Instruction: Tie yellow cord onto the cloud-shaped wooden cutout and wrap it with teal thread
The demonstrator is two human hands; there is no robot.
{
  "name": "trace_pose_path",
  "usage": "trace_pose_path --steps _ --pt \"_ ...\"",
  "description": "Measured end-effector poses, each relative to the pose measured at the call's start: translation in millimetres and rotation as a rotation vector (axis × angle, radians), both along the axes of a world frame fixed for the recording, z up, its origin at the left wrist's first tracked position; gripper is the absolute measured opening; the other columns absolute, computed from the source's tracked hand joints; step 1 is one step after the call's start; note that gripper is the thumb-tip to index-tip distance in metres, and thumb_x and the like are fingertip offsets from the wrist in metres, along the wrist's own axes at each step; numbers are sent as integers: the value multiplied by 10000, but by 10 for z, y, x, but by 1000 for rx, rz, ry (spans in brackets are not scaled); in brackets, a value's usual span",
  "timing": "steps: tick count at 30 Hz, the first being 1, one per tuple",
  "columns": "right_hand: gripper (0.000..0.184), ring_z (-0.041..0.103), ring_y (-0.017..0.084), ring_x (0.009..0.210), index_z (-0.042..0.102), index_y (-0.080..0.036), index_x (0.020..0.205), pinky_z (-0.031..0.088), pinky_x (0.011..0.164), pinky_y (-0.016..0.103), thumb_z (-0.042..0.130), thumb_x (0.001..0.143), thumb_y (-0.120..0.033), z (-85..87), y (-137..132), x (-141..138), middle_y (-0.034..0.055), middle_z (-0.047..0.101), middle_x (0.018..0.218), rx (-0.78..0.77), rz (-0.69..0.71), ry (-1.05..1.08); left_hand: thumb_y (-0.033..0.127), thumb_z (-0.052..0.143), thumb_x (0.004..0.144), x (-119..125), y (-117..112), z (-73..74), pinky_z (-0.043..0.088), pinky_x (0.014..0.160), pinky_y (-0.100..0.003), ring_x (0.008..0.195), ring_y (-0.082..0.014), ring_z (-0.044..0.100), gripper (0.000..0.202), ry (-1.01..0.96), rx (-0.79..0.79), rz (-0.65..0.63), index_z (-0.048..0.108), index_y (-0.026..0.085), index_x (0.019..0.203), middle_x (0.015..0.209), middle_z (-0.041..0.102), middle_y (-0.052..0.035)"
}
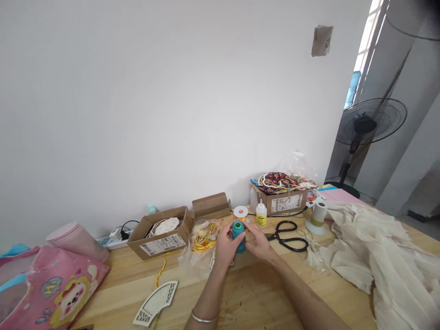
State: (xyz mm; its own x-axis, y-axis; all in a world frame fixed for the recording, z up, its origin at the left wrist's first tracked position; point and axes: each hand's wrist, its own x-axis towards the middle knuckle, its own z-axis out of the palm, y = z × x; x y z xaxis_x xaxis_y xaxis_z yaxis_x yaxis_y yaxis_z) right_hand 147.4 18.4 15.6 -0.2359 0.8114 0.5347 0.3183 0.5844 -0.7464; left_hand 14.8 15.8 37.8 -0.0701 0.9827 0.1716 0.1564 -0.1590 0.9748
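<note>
Pinching the teal spool [238, 231] between left hand [224, 245] and right hand [259, 244], the person pressed both sides, seemingly to steady it.

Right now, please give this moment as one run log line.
left hand: on teal thread spool | right hand: on same spool | nearby: black-handled scissors

- Bare left hand [223, 245], just left of the frame's centre, curled, fingers bent toward 3 o'clock.
- Bare right hand [259, 243], close beside it, fingers stretched toward 9 o'clock, both hands closing inward.
- Slim left forearm [208, 298] rising from 6 o'clock.
- Slim right forearm [302, 298] slanting in from 5 o'clock.
</note>
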Motion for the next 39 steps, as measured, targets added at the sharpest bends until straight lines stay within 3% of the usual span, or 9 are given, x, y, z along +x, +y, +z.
trace_pose_path --steps 4,8,12,20,27,31,36,39 --pt "277 509 182 989 579 -179 1009 405 845 329 447 770 -225 170 45 -9 76 585 1036 20 -158 27 303 648 590 44 -18 -96 393 672 -277 702 -169 509 376 -23 28 -12 600 149 929 810 605 -52" --pt "156 507 179 897 643 -200 823 390 793 310 509 758 -244 480 82 -151 43 627 870 140 -233 -225 257 613 594 37 -39 -128 324 531 -213 551 -117 406 270 61 100 51 621 149 841 603 514 15" --pt "137 503 163 805 629 -198 703 378 722 276 503 752 -177 668 98 -255 19 629 770 158 -282 -445 218 586 588 40 -35 -139 265 487 -192 511 -92 329 212 97 99 69 617 144 784 560 445 40" --pt "128 506 161 784 589 -184 697 362 670 255 487 771 -207 681 115 -248 30 616 771 89 -324 -600 261 590 595 42 -50 -104 281 491 -187 515 -92 350 177 51 87 33 606 148 730 563 462 30" --pt "95 468 179 762 552 -144 711 338 678 283 462 740 -153 693 158 -345 61 578 749 253 -277 -741 164 555 569 37 -27 -127 320 533 -195 565 -106 398 223 36 77 9 605 134 785 628 532 14" --pt "104 456 176 765 541 -135 715 340 691 272 442 748 -128 671 161 -336 67 569 748 273 -294 -666 168 564 572 28 -29 -144 308 516 -191 546 -101 384 206 29 96 12 607 136 770 595 508 25" --pt "200 473 161 777 561 -162 738 341 686 255 385 830 -189 841 164 -199 42 602 786 224 -372 -476 268 603 603 33 -40 -154 328 542 -204 575 -108 404 237 8 81 -29 605 145 806 648 521 8" --pt "225 497 160 755 600 -189 706 337 681 263 430 820 -282 910 146 -170 23 631 759 162 -316 -540 280 613 596 33 -44 -154 307 523 -199 552 -98 371 194 36 82 -1 595 147 736 605 483 20"
